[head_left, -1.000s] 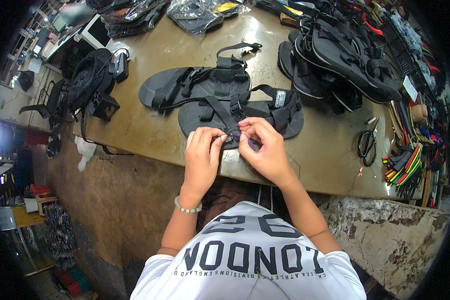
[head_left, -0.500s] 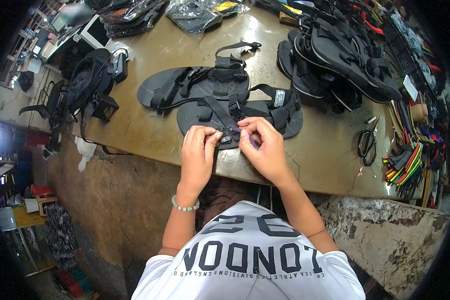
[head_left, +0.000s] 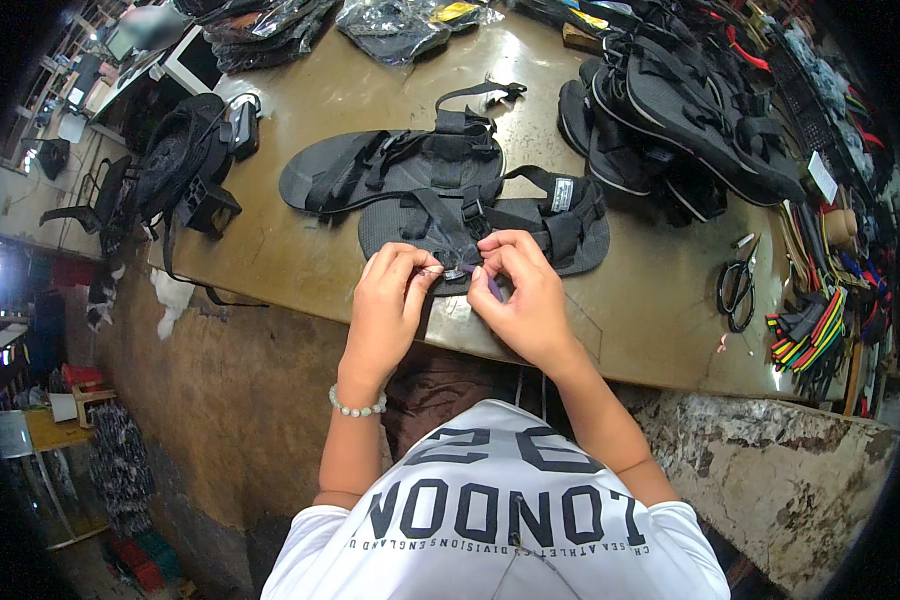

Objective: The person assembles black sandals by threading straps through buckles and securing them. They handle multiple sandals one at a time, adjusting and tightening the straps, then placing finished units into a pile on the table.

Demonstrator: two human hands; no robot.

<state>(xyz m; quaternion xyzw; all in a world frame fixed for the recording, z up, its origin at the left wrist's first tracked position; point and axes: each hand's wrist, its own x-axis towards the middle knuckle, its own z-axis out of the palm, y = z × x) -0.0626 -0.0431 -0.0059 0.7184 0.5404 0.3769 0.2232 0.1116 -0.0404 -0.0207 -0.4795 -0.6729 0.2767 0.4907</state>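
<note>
Two black strappy sandals lie side by side on the table. Over the near edge of the nearer sandal (head_left: 570, 262), both my hands work close together. My left hand (head_left: 391, 295) is closed in a pinch by a small pale tag on its strap; whatever is between the fingertips is too small to make out. My right hand (head_left: 525, 300) is closed around a slim purple tool (head_left: 495, 288), mostly covered by the fingers, with its tip toward the tag. Behind, the farther sandal (head_left: 335, 172) rests with one strap stretched out beyond it.
A pile of black sandals (head_left: 670, 120) stands at the right of the table (head_left: 660, 310). Black-handled scissors (head_left: 736, 292) lie near a bundle of coloured straps (head_left: 815, 335). Plastic-wrapped packs (head_left: 390, 30) line the far edge. A black tape dispenser (head_left: 208, 208) sits at the left.
My left hand has shifted slightly left and down, its fingertips still pinched. The right hand has moved a little left, still holding the purple tool.
</note>
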